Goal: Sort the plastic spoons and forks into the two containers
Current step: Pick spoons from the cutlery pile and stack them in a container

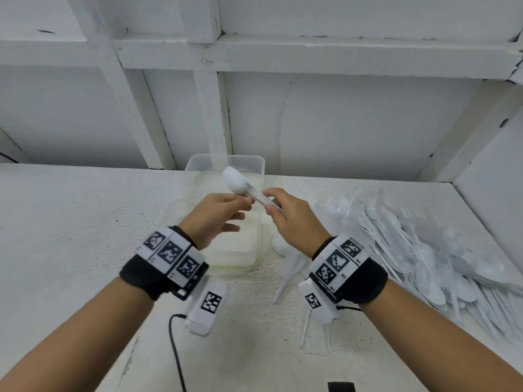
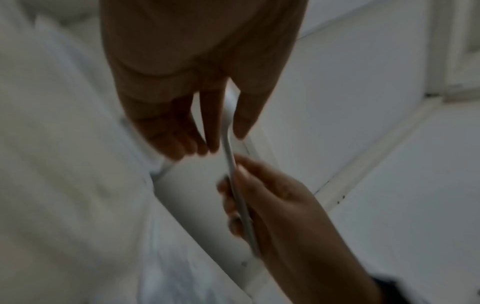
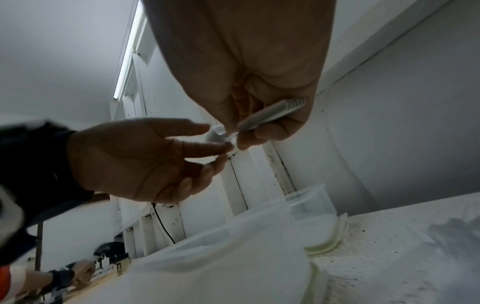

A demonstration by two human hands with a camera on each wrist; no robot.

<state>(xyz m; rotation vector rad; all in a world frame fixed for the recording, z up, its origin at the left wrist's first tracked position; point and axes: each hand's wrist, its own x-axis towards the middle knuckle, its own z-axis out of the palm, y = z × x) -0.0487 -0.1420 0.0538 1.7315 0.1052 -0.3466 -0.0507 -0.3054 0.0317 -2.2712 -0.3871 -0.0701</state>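
Note:
A white plastic spoon (image 1: 237,181) is held in the air over two clear plastic containers, bowl pointing away from me. My right hand (image 1: 268,202) pinches its ribbed handle (image 3: 272,111). My left hand (image 1: 246,207) reaches in from the left, thumb and fingers straight on either side of the spoon's neck (image 2: 228,148); the fingertips (image 2: 213,144) lie right beside it. The far container (image 1: 226,157) stands against the wall, and the near container (image 1: 249,261) sits below my left hand. A big pile of white forks and spoons (image 1: 410,244) lies to the right.
Several loose utensils (image 1: 285,278) lie under my right wrist. A black cable (image 1: 175,349) runs along the table's near edge. A white wall closes the back and a side panel (image 1: 495,171) the right. Another person's hand (image 3: 78,271) shows far left.

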